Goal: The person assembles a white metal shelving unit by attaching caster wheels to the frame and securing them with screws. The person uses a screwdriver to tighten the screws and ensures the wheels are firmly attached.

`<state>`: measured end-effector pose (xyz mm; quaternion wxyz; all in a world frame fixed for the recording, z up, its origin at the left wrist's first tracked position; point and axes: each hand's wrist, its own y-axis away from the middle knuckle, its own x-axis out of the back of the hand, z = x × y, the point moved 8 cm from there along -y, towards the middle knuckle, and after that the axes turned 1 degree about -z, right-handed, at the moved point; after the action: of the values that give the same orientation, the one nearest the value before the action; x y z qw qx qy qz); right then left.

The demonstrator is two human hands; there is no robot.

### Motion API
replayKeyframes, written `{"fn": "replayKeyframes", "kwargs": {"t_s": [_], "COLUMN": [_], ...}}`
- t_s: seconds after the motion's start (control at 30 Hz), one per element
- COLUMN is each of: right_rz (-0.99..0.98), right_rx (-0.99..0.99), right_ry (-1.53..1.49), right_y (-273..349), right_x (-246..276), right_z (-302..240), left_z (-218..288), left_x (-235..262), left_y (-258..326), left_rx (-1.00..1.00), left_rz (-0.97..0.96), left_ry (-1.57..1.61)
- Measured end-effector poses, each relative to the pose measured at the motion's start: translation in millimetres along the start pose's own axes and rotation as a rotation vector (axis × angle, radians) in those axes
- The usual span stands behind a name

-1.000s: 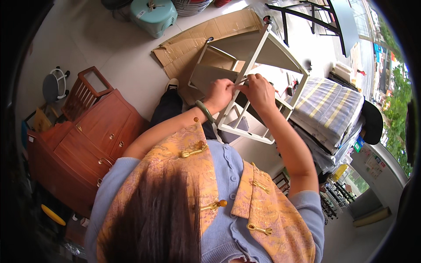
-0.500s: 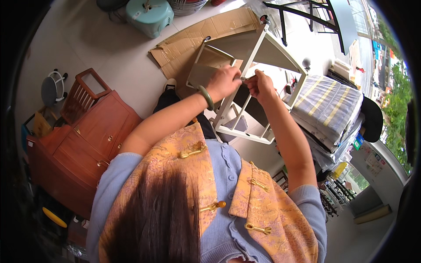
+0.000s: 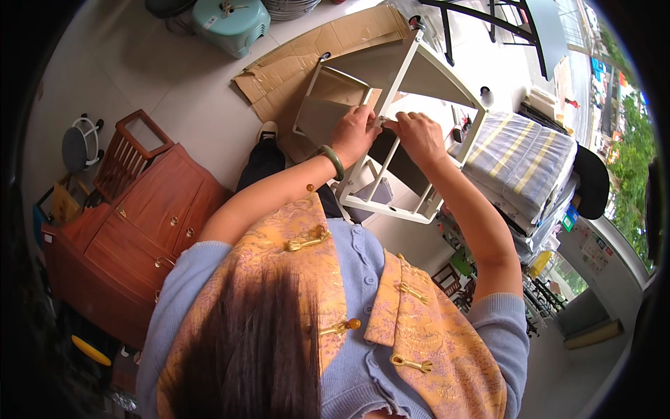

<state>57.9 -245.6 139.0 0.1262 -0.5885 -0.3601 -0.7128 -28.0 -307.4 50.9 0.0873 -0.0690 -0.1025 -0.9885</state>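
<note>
A white frame shelf unit [image 3: 412, 91] lies tilted on flattened cardboard [image 3: 307, 63] on the floor in front of me. My left hand [image 3: 354, 134], with a green bangle on the wrist, grips the white central bar of the shelf. My right hand [image 3: 419, 136] meets it at the same bar, fingers pinched close against it; whether a small part sits between the fingers is hidden. Grey shelf panels [image 3: 328, 105] show inside the frame. My hair and an orange patterned vest fill the lower picture.
A reddish wooden cabinet [image 3: 132, 230] stands at the left with a small wooden rack [image 3: 129, 150] behind it. A teal stool [image 3: 230, 21] sits at the top. Striped folded cushions [image 3: 520, 164] are stacked at the right, a black metal frame [image 3: 488, 28] beyond.
Both hands have slid up along the white central bar, away from me, and come closer together. The shelf frame has stayed in about the same place.
</note>
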Motion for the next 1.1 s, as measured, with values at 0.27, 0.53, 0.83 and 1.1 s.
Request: {"fn": "replayKeyframes", "kwargs": {"t_s": [0.27,0.53,0.83,1.1], "right_rz": [0.073,-0.032,-0.077,-0.358], "right_rx": [-0.751,-0.608,0.386,-0.868], "right_ry": [-1.069,-1.035,0.374,-1.237], "right_y": [21,19,1,-3], "right_x": [-36,-32,-2,-74], "right_z": [-12,-9,-60,40], "left_z": [9,11,10,9], "left_x": [9,3,12,29], "left_y": [47,48,47,38], "left_rx": [-0.023,0.243,0.106,0.003], "left_rz": [-0.039,-0.202,-0.053,0.079], "left_ry": [-0.051,0.238,0.014,0.023]}}
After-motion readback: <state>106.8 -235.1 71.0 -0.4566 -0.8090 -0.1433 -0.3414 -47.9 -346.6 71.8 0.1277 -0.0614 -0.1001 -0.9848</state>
